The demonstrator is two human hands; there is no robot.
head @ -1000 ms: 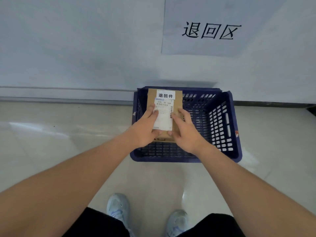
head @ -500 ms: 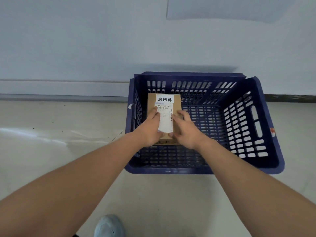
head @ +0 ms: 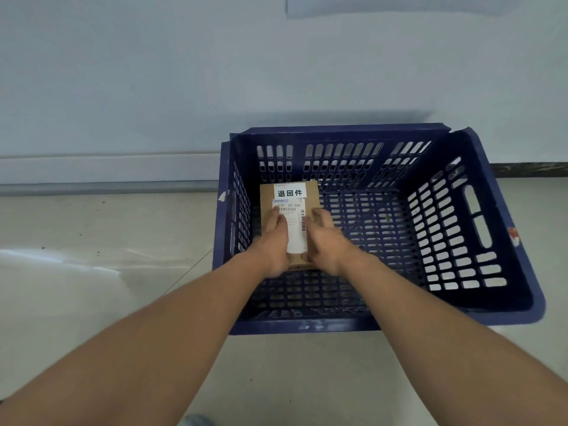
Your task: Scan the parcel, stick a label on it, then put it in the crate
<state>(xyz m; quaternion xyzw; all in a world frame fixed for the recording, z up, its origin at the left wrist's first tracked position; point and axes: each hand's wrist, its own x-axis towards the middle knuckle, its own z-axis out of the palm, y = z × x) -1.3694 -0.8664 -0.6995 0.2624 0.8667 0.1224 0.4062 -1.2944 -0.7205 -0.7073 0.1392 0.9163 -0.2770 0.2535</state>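
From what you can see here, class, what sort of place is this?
Probably a parcel-sorting or returns corner: a cardboard parcel carrying a printed label and a barcoded slip, held by both hands inside a blue plastic crate standing on the floor.

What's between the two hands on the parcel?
In the head view, the white shipping label on top of the parcel shows between the left hand and right hand; both hands grip the parcel inside the crate.

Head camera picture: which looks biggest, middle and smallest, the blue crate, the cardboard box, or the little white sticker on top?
1. The blue crate looks biggest by far.
2. The cardboard box, held inside the crate by the left hand and right hand.
3. The white sticker, smallest, on the box's top.
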